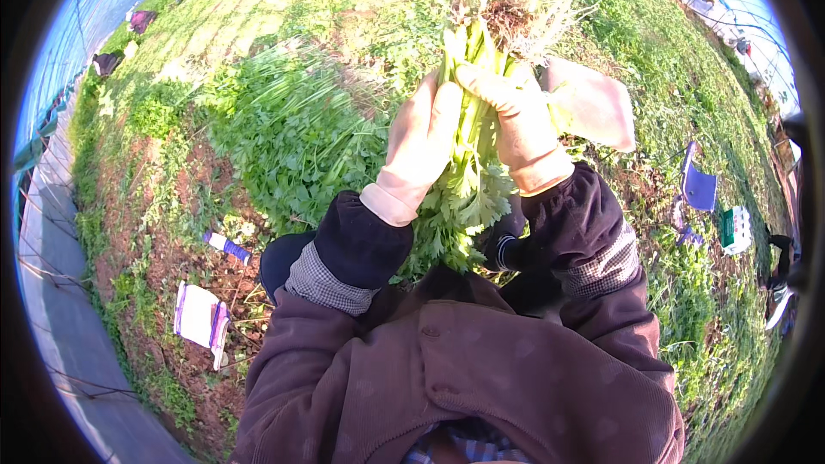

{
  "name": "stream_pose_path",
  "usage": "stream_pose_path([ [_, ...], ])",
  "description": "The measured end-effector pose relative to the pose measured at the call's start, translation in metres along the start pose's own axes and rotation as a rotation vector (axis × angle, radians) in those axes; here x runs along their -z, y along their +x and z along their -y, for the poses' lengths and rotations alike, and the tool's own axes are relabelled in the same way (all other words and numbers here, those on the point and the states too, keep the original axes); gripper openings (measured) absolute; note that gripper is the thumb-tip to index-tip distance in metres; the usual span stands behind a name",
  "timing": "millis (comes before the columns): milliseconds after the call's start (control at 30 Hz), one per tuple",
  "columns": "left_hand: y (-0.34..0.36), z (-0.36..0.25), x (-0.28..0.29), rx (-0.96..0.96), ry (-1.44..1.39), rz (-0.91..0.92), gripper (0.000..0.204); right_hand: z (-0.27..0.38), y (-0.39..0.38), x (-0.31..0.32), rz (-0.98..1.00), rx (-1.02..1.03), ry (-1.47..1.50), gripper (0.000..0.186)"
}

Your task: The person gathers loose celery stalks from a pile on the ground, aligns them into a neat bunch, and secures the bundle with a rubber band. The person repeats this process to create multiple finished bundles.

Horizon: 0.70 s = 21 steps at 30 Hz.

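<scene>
Currently both gloved hands clamp the celery bunch (pixel 471 133): left hand (pixel 421 142) fingers wrap the stalks, right hand (pixel 516 112) fingers curl just below the roots (pixel 507 9)

Both gloved hands, left (pixel 418 142) and right (pixel 514 116), raised together, grip closed.

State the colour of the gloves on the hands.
Pale pink gloves cover both hands holding the leafy green bunch; the head view shows them.

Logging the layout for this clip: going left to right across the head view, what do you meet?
White bag → small bottle → pile of cut greens → left hand → bunch of greens → right hand → blue seat → green box.
</scene>
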State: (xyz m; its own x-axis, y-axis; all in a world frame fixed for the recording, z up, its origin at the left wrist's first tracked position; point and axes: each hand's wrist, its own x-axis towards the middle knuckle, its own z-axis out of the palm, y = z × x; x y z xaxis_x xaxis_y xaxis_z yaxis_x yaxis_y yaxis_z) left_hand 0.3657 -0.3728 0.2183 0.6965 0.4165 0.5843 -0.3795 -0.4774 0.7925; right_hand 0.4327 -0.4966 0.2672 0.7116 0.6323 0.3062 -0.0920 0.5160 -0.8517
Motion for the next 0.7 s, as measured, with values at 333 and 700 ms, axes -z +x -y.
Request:
stream_pose_path([
  [333, 0.050, -0.037, 0.024, 0.282, 0.469, 0.617, 0.047, 0.021, -0.010, 0.023, -0.153, -0.051, 0.028, 0.033],
  [700, -0.050, 0.013, -0.004, 0.691, -0.741, 0.627, 0.064, 0.020, 0.035, 0.040, -0.098, -0.177, 0.362, 0.027],
])
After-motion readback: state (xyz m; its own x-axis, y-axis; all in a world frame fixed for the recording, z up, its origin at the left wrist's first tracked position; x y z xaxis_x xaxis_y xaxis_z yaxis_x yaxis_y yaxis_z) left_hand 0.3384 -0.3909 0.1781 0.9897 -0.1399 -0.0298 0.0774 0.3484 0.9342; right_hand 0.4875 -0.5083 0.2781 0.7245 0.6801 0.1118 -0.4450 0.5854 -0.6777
